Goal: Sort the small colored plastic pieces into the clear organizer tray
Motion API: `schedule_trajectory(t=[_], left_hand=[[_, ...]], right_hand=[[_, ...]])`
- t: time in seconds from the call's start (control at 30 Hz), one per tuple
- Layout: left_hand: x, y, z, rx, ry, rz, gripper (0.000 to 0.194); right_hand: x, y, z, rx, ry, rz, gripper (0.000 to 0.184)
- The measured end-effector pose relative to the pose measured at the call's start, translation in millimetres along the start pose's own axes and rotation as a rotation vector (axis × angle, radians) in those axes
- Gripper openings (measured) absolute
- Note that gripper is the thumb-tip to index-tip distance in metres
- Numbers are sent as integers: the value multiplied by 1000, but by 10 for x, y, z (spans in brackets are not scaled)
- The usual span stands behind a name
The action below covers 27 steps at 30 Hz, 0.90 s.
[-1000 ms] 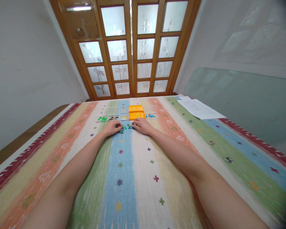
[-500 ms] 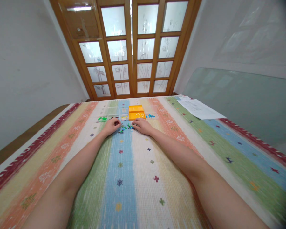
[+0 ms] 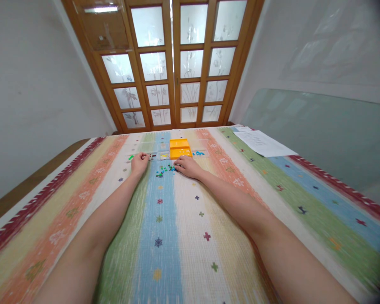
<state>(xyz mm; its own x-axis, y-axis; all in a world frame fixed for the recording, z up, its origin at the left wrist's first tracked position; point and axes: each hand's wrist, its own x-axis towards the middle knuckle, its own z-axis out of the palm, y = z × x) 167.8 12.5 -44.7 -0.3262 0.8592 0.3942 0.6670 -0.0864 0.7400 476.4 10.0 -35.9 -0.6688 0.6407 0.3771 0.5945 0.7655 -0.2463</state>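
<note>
My left hand [image 3: 139, 163] hovers over the clear plastic boxes on the left, its fingertips pinched together; whatever they hold is too small to make out. Green pieces [image 3: 131, 157] show to its left and brown pieces [image 3: 153, 156] to its right. My right hand [image 3: 187, 166] rests on the cloth in front of an orange box [image 3: 180, 142], fingers loosely bent but apart. Its fingertips are beside a loose pile of tiny green, blue and dark pieces [image 3: 161, 172] on the blue stripe.
A clear compartment with yellow pieces [image 3: 164, 156] adjoins the orange box on the left. Blue pieces [image 3: 198, 153] lie in another clear compartment on the right. Papers [image 3: 262, 143] lie at the far right of the striped tablecloth [image 3: 177, 253]. Wooden glazed doors [image 3: 174, 101] stand behind.
My left hand has gone from the loose pile leftward and away from me, over the clear boxes. The pile is more exposed. My right hand has stayed in place.
</note>
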Motion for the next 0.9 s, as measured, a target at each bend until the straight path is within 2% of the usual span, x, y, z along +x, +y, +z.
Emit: schedule_trajectory(t=[0.17,0.27,0.43,0.53,0.67,0.9], left_hand=[[-51,41,-59,71,-16,16,29],[-86,87,-82,64,-86,88,30],[-179,239,-103,65,-309,290,30],[-260,374,-131,85,-485,423,28],[-344,518,-170,134,-680,514,21],[-322,489,-236,173,-734,528,15]], right_hand=[[6,3,2,-3,-4,-6,30],[5,-9,-9,-21,6,-18,31],[-3,-25,-21,-34,14,-23,31],[-4,-17,-14,-30,12,-13,31],[0,-3,-5,-14,10,-11,30],[-2,-7,-10,2,2,-10,29]])
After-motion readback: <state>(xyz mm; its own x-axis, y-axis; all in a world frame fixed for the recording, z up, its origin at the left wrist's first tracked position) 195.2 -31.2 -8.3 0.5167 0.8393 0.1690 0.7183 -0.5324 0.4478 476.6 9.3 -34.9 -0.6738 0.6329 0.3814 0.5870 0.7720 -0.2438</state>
